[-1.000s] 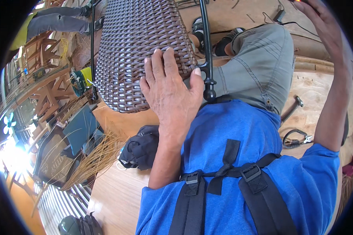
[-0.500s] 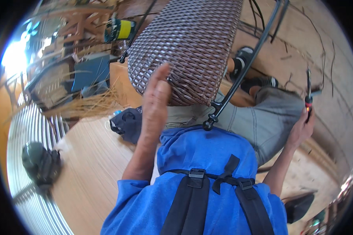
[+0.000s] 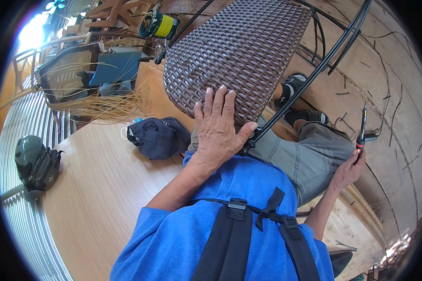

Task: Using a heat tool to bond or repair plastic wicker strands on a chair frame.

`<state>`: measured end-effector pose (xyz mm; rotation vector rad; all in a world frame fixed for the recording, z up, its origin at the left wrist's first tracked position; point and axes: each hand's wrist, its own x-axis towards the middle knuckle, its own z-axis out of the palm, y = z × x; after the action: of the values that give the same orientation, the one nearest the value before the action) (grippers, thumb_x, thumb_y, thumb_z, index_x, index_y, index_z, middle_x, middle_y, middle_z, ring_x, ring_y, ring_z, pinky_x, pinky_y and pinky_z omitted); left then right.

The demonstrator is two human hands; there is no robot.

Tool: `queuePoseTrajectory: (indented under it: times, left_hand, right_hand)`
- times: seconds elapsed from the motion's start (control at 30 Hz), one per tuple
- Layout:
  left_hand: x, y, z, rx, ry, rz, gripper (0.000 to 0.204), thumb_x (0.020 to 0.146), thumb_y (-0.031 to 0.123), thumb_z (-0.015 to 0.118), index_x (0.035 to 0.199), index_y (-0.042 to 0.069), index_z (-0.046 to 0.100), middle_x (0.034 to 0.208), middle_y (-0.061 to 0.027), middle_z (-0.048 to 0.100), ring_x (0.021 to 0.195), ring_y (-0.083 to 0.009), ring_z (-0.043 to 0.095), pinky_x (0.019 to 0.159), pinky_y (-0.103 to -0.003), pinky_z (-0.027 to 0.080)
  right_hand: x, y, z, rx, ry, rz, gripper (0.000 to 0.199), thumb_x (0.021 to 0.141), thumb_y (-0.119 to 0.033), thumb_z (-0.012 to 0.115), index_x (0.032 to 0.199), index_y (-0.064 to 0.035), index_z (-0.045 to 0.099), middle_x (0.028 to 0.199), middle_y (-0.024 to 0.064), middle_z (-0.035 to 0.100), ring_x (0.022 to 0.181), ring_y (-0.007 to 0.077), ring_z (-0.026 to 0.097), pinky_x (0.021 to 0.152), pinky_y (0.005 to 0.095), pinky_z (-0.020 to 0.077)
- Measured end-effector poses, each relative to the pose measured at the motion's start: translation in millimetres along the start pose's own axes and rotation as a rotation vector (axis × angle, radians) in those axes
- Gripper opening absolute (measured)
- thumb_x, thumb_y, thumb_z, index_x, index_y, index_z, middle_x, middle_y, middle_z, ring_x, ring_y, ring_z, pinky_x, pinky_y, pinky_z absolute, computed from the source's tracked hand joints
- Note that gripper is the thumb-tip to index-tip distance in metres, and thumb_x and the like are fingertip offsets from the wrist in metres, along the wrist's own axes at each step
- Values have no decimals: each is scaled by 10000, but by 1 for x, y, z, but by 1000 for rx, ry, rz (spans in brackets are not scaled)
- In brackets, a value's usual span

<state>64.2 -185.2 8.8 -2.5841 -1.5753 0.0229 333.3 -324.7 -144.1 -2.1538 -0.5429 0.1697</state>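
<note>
A brown woven wicker panel [image 3: 234, 51] on a black metal frame [image 3: 309, 79] tilts across my lap. My left hand [image 3: 215, 124] lies flat over its near end, fingers stretched onto the weave and thumb out toward the frame's corner. Nothing is gripped in it. Off to the right, my right hand [image 3: 350, 169] is closed around the handle of a soldering iron [image 3: 362, 126], which has a red band, a small glowing light and a slim metal shaft pointing away from me. The iron is well apart from the panel.
A dark cloth cap [image 3: 157, 136] rests on the light wooden board [image 3: 103, 173] at my left, with a dark green helmet [image 3: 30, 159] beyond. Loose strands [image 3: 103, 108], a blue panel [image 3: 115, 68] and a green-and-yellow can [image 3: 159, 25] stand behind. Thin scraps [image 3: 395, 110] litter the floor.
My left hand has moved right and come down flat on the panel's near end. The right hand with the soldering iron has shifted slightly left and lower in view.
</note>
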Motion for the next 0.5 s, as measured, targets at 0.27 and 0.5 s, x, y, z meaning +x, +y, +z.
queuePoseTrajectory:
  times: [0.27, 0.5]
  left_hand:
    - [-5, 6, -29, -402, 108, 178, 448, 803, 296, 601, 1141, 21, 499, 1155, -175, 508, 1115, -360, 447, 915, -443, 354]
    - [-31, -4, -25, -716, -686, -214, 542, 832, 487, 556, 873, -53, 535, 788, -197, 593, 720, -320, 578, 646, -390, 447]
  right_hand:
    - [27, 16, -3, 21, 13, 26, 375, 934, -304, 481, 1148, 0, 536, 949, 143, 603, 850, 232, 567, 778, 333, 435]
    - [121, -66, 0, 193, -105, -107, 273, 820, -246, 636, 942, -12, 566, 730, 25, 551, 682, 137, 509, 635, 279, 416]
